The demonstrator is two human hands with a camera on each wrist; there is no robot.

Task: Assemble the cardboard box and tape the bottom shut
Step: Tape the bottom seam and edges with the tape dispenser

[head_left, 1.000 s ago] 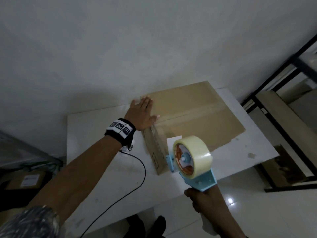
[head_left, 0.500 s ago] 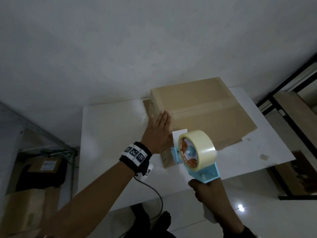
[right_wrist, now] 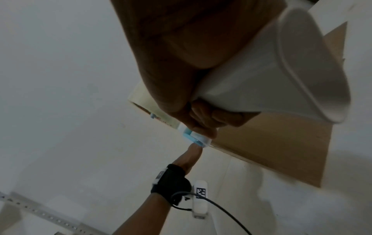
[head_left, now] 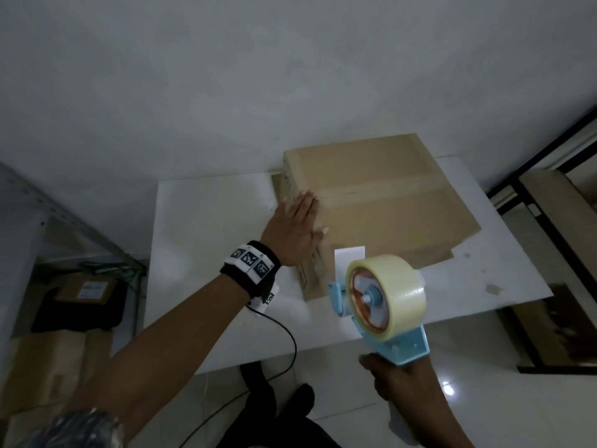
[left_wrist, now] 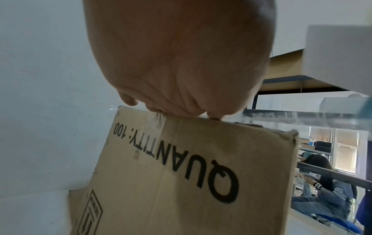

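My left wrist wears a black band (head_left: 250, 265) topped with white square-patterned marker tags; a small white camera unit (right_wrist: 199, 198) (tagged too) hangs below, trailing a black cable (head_left: 284, 331). My forearms are bare.

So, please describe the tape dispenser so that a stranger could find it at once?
Start at the white table with the big cardboard box on it. At the near edge, the right hand grips the tape dispenser. It is the only blue thing there, and it carries a roll of clear tape.
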